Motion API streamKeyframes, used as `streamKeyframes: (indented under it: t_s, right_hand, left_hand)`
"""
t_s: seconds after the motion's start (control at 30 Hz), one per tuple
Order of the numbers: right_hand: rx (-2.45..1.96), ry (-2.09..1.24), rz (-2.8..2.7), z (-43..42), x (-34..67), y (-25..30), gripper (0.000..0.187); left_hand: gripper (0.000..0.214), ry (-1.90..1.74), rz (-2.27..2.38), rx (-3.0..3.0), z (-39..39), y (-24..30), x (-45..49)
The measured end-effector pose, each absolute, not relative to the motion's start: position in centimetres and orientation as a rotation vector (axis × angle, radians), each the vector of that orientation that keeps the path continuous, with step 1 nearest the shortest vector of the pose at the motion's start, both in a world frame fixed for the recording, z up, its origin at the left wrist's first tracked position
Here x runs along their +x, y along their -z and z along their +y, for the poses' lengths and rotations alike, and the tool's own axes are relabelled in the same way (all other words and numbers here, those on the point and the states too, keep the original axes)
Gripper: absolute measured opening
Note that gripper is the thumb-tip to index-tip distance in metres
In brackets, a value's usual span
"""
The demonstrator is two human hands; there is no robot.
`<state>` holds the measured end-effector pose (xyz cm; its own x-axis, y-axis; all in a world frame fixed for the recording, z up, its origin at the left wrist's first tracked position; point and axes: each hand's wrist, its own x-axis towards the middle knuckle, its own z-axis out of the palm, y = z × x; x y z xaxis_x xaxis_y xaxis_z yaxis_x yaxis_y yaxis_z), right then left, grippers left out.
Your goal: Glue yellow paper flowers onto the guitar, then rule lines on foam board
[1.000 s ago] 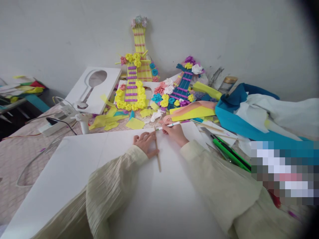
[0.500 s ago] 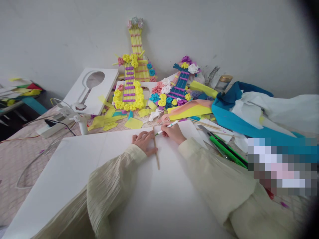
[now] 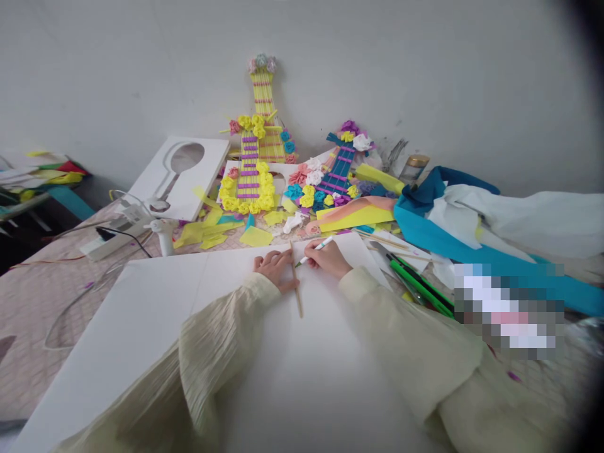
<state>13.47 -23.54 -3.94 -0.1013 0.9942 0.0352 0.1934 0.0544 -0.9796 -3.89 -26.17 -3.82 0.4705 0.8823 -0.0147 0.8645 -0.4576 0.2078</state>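
A large white board (image 3: 155, 327) lies under both of my hands. My left hand (image 3: 274, 267) holds a thin wooden stick (image 3: 299, 301) down on it, with the fingers near the stick's far end and the thumb lower down. In my right hand (image 3: 329, 258) is a white marker (image 3: 323, 243) with a green tip. That tip points down to the board right beside the stick's right edge. Any line drawn there is too small to make out.
Paper-flower-trimmed guitar shapes (image 3: 250, 173) lean at the wall. A white board with a cut-out (image 3: 189, 157), a glue gun (image 3: 163, 236) and a power strip (image 3: 113, 233) are at left. A green utility knife (image 3: 419, 286) and blue paper (image 3: 472, 245) lie right.
The marker tip has slid a little way toward me along the stick, and my right hand went with it. My left hand stays on the stick. The view has shifted slightly.
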Motion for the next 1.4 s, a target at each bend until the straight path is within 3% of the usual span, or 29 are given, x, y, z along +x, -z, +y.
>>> streamKeyframes:
  t_s: [1.4]
  right_hand:
    - [-1.296,-1.26,-1.494,-28.6,14.1,3.9,0.01]
  left_hand:
    - [0.054,-0.163,1.51,2.514,-25.3,4.6,-4.3]
